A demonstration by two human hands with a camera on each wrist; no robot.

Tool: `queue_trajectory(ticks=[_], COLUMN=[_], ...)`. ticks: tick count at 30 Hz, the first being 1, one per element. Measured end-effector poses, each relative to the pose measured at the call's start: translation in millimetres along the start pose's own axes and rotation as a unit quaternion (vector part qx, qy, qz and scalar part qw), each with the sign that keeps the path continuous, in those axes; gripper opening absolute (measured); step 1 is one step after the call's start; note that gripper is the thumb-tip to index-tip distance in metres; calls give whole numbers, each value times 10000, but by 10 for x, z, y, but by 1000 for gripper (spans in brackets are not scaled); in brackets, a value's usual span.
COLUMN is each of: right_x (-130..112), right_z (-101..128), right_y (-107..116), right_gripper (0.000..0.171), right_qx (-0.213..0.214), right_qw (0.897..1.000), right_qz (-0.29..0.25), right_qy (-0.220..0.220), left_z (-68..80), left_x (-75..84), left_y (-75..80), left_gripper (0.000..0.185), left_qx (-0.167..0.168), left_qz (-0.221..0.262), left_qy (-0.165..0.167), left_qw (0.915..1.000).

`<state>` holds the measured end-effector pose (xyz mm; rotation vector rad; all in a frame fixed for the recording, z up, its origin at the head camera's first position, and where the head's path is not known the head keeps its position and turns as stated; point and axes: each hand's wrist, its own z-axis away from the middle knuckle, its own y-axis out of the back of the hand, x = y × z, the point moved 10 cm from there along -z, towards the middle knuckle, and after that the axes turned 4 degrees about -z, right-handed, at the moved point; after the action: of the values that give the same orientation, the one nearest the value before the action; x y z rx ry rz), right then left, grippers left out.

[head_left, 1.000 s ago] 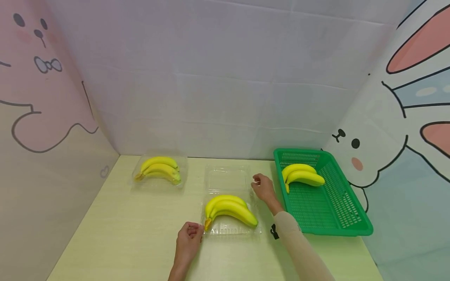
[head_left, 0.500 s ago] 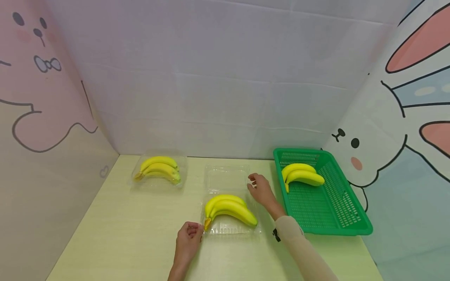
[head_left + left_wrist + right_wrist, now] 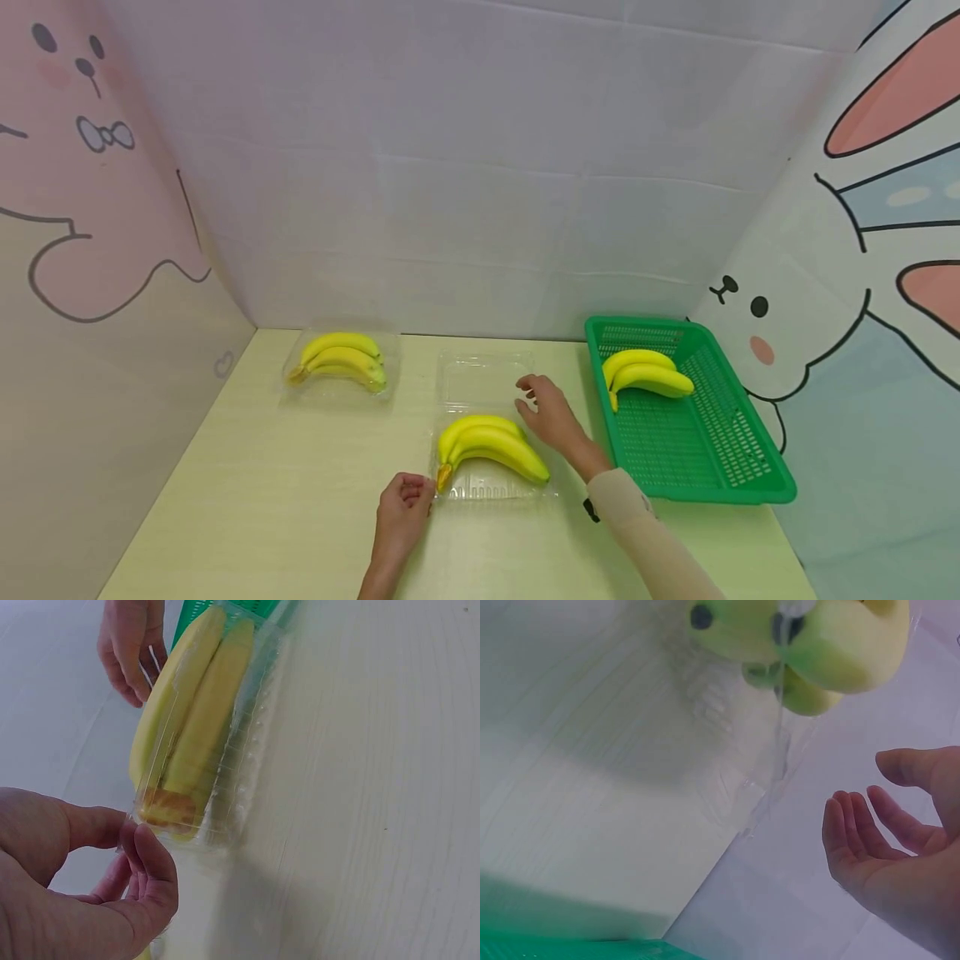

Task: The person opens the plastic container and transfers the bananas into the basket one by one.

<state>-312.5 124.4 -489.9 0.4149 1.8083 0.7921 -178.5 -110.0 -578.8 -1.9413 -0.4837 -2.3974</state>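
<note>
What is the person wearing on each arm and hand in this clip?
Both hands are bare: no gloves or rings show. The right hand comes from a long, close-fitting beige sleeve with a small black mark or tab near the cuff. The left hand shows a bare wrist, with no sleeve in view.

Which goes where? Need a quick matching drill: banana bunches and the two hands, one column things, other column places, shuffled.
1. near bunch
2. far-left bunch
3. right-side bunch
4. left hand

a. in the green basket
b. pinching the open tray's near-left corner
c. in the closed clear box
d. in the open clear tray

Pairs: 1-d, 2-c, 3-a, 4-b
</note>
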Motion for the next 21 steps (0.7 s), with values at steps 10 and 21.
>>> queue_trajectory(ticks=[10, 21], right_x=[-217, -491], right_z=[63, 177], right_y=[-80, -234], right_gripper=[23, 27], right_qx=[-218, -610], right_qw=[9992, 9914], right_qz=[151, 488], right_qy=[286, 1053], left_z=[-10, -21], left_x=[-7, -8], left_y=[-5, 0], left_gripper=[14, 14], left_qx=[29, 52], left_qz=[-4, -69], left_qy=[-19, -46], left_qw=[10000, 10000])
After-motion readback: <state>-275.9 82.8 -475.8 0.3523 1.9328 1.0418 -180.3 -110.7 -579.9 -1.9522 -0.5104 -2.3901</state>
